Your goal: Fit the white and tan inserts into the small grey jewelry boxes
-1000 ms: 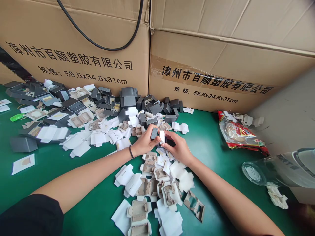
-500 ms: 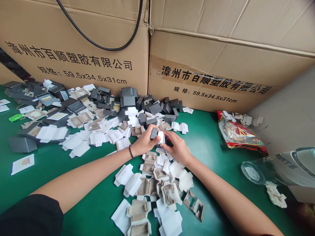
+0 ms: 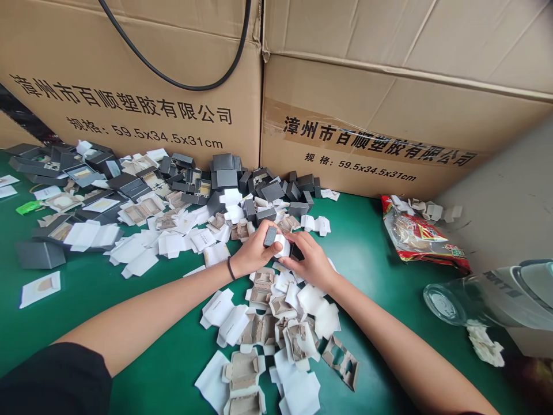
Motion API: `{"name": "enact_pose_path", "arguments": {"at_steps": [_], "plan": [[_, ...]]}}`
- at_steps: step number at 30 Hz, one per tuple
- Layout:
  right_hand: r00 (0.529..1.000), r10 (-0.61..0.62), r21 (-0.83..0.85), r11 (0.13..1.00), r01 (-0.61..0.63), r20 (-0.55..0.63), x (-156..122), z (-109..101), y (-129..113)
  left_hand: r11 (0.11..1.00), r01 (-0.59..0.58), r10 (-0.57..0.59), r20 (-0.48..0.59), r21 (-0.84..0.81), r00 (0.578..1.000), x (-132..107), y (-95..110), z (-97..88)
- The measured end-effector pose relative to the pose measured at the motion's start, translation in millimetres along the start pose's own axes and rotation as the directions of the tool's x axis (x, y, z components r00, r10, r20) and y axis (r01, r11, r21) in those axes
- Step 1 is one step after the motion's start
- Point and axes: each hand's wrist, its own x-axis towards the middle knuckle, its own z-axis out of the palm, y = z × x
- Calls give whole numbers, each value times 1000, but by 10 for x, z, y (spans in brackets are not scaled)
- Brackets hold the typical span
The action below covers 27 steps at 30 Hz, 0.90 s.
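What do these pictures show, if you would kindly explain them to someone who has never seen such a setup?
There is no machine here: a person works with two bare hands. The view comes from a camera worn on the head, looking forward and down.

The left hand holds a small dark block. Beside it, the right hand appears to pinch a small white piece; the fingers hide part of it.

On the green table lie unfolded card pieces and dark boxes. To the right are a red-edged bag and a clear container. Large cardboard cartons stand behind.
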Motion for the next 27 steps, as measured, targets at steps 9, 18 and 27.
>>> {"name": "enact_pose_path", "arguments": {"at_steps": [9,18,27], "plan": [[998,54,-85,995,-52,27,-17,-16,3,1000,28,-27,-58,7,998,5,22,0],[997,-18,-334,941,43,77,-13,-17,-106,999,2,2,-115,35,993,12,-12,4],[964,-219,-458,848,265,152,-53,-67,-77,1000,18,-19,-100,-3,995,21,-2,-8]]}}
